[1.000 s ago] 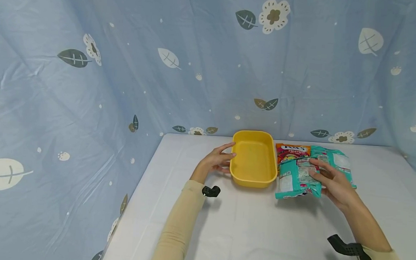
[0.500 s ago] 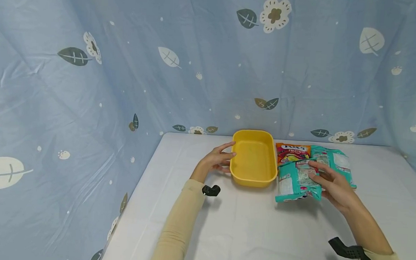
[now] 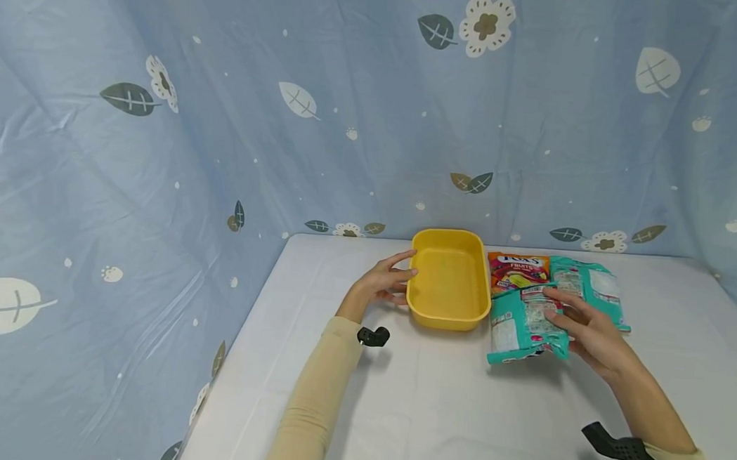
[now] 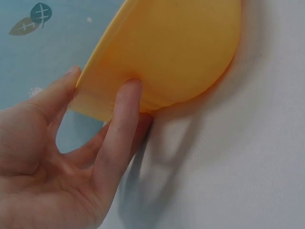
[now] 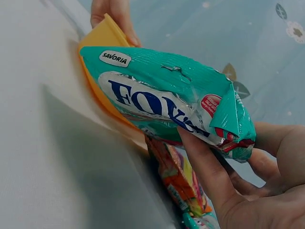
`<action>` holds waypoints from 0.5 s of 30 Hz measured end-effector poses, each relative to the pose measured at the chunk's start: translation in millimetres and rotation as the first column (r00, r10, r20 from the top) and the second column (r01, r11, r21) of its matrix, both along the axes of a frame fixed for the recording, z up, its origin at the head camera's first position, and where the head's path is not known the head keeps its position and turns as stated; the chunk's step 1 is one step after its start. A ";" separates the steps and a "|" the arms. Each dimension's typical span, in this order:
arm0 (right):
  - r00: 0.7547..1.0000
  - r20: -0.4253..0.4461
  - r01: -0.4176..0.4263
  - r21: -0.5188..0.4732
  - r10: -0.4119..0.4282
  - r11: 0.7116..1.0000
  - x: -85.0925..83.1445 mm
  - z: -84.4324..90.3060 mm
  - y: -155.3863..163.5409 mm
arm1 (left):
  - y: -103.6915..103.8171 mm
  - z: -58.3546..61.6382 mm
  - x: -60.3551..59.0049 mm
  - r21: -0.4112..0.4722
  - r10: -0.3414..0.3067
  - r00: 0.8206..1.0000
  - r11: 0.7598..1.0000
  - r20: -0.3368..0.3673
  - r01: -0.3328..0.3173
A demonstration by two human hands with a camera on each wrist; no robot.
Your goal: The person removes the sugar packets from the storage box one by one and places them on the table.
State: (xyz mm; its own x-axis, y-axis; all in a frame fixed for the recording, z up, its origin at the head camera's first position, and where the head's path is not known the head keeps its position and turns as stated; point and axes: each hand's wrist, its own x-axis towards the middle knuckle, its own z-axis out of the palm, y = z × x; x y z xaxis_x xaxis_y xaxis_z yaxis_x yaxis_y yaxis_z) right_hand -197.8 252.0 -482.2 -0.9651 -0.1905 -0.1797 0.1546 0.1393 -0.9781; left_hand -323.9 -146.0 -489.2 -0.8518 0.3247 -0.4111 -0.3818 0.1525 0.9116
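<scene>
— How are the hands seen, and what is touched by them?

— The yellow rectangular plastic tub (image 3: 450,279) is steadied at its left end by the left hand (image 3: 383,284). The thumb is laid on the rim and the fingers (image 4: 123,125) are pressed, nearly straight, against the outer wall; nothing is enclosed by them. A teal crinkled plastic candy bag (image 3: 523,322) is grasped by the right hand (image 3: 590,330), with the fingers curled under it and the thumb on top. The bag is held just right of the tub, lifted a little from the white table (image 3: 433,417).

— What is shown in one view only?

— In the head view, a second teal bag (image 3: 589,286) and an orange fruit-candy bag (image 3: 518,269) are seen lying flat behind the held one, beside the tub, before the blue patterned curtain (image 3: 224,108). From the right wrist, blue lettering is shown on the underside of the held bag (image 5: 167,102), and its pinched end is seen between thumb and fingers. From the left wrist, only the tub wall (image 4: 171,52) and the pressing fingers are shown; the bags are hidden there.
</scene>
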 end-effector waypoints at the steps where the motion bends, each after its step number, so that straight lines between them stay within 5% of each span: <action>1: 1.000 0.002 0.001 -0.004 -0.001 1.000 0.2 -0.1 -0.5 | 0.0 0.4 0.1 0.000 -0.001 1.000 1.000 0.000 0.001; 15: 1.000 0.024 0.011 0.079 -0.013 0.997 6.2 -9.1 -4.0 | -0.4 2.6 1.4 0.008 -0.008 1.000 1.000 0.001 0.008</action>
